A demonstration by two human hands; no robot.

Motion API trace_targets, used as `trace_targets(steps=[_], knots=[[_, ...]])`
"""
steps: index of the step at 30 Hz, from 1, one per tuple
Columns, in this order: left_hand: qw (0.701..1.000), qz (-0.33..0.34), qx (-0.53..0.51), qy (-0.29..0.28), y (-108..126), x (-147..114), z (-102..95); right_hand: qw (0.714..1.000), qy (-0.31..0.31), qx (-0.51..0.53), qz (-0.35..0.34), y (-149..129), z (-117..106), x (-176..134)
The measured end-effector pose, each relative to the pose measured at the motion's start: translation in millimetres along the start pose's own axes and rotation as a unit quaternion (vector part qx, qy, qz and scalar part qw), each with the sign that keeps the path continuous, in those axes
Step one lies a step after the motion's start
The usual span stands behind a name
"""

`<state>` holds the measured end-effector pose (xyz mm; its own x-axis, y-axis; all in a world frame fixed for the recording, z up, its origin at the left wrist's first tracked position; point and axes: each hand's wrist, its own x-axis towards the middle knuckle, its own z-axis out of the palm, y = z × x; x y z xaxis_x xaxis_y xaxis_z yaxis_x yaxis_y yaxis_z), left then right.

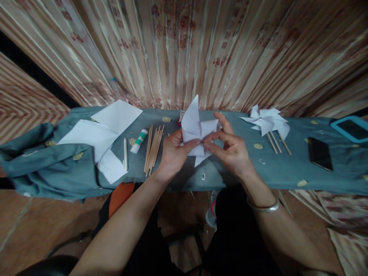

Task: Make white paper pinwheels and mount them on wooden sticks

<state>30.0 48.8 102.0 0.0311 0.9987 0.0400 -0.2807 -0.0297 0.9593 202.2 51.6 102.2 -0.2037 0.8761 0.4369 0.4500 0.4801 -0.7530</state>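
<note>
A white paper pinwheel (191, 119) is held up over the middle of the cloth-covered table. My left hand (176, 151) grips its left side, with the thumb pressed near the centre. At that same centre, the thumb and index finger of my right hand (231, 149) pinch together, holding something too small to make out, perhaps a pin. The other right fingers are raised beside the paper's right edge. Just left of my left hand lies a bunch of thin wooden sticks (153, 149). Further right rest finished paper pinwheels (267, 120) on sticks.
White paper sheets (86, 136) lie at the left, near a white pen (125, 153) and a glue stick (139, 141). A dark phone (320, 153) and a blue-framed device (352, 128) are at the right. Behind the table (238, 168) hangs a pleated curtain (172, 57).
</note>
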Motion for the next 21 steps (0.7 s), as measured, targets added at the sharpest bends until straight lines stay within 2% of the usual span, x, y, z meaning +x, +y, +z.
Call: trace_targets(steps=[9, 21], knots=[[1.0, -0.008, -0.028, -0.009, -2.3, -0.1, 1.4, 1.0, -0.012, 0.012, 0.013, 1.5, -3.3, 1.1], [0.999, -0.017, -0.03, 0.011, -0.7, -0.9, 3.2, 1.0, -0.018, 0.021, 0.012, 2.7, -2.3, 0.4]])
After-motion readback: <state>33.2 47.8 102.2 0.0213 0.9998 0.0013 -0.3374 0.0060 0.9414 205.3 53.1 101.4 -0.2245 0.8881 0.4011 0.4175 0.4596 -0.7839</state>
